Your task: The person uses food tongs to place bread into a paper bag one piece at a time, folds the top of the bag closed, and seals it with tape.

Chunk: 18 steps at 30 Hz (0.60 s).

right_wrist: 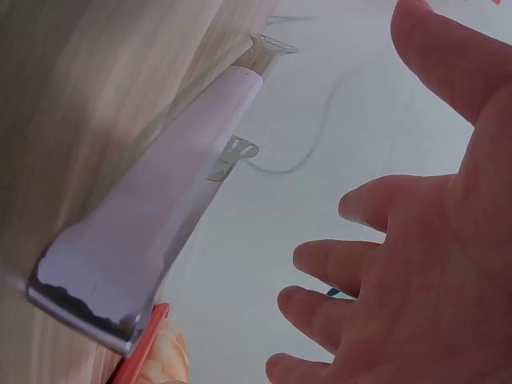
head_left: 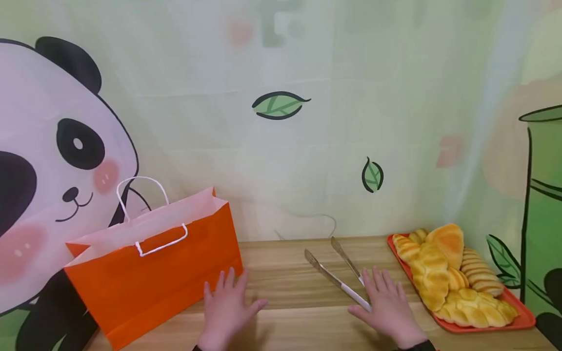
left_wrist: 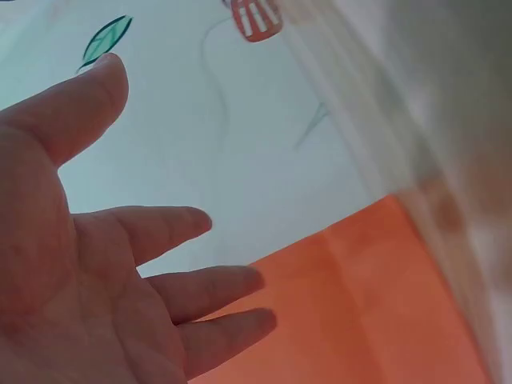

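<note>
My left hand (head_left: pixel 228 307), fingers spread, is nearest the orange paper bag (head_left: pixel 175 273), in front of its lower right corner. The bag stands upright at the left, its top gaping and its white handles showing. In the left wrist view the left palm (left_wrist: pixel 88 296) holds nothing. My right hand (head_left: pixel 388 304), also spread and holding nothing, hovers by the handle end of the tongs (head_left: pixel 338 285). These have white grips and metal heads that point away from me, arms apart. The right wrist view shows the white grip (right_wrist: pixel 152 200) beside the right hand (right_wrist: pixel 424 256), with a gap between them.
At the right a red tray (head_left: pixel 522 319) bears several breads, among them a braided loaf (head_left: pixel 478 308) and a triangular piece (head_left: pixel 448 243). The wooden table (head_left: pixel 281 324) meets a printed cloth backdrop (head_left: pixel 285 170) with a panda (head_left: pixel 88 195) and leaves.
</note>
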Motion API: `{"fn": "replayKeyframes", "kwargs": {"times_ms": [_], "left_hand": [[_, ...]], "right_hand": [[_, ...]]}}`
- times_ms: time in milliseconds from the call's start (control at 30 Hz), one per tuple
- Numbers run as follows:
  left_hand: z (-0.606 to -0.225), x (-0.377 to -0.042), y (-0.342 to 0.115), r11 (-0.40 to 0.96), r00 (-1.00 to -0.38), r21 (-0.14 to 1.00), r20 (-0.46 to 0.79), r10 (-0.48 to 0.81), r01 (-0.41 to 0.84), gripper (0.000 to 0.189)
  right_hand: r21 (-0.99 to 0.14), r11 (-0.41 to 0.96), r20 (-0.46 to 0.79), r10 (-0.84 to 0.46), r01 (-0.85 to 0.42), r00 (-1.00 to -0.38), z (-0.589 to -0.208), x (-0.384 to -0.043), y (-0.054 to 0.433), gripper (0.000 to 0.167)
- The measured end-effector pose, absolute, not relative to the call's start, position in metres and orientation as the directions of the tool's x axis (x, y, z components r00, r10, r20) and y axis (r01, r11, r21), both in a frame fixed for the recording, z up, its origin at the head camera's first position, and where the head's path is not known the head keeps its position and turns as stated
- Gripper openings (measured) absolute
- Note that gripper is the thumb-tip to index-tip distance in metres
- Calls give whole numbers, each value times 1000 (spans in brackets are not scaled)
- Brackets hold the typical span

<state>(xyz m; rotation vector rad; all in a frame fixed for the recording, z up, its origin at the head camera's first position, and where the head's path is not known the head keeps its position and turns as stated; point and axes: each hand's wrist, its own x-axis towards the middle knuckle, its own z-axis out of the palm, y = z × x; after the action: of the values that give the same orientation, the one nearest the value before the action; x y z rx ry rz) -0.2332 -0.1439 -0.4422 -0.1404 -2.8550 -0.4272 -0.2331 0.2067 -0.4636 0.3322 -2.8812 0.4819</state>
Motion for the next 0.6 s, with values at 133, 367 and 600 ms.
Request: {"fn": "replayKeyframes", "kwargs": {"times_ms": [133,367,600], "left_hand": [[-429,-228,-149,949,-966,283,249,65,136,85],[-408,-215,-160,946,-954,273,283,97,177,75],[-387,-206,-166,937,-922,249,360,145,245,67]], "right_hand": [[-294,922,229,-189,-253,-955,-463,-234,207,95],[-293,920,212,-202,-259,-956,-466,-235,208,94],[-306,918,192,-201,-253,-961,-467,-237,209,94]]}}
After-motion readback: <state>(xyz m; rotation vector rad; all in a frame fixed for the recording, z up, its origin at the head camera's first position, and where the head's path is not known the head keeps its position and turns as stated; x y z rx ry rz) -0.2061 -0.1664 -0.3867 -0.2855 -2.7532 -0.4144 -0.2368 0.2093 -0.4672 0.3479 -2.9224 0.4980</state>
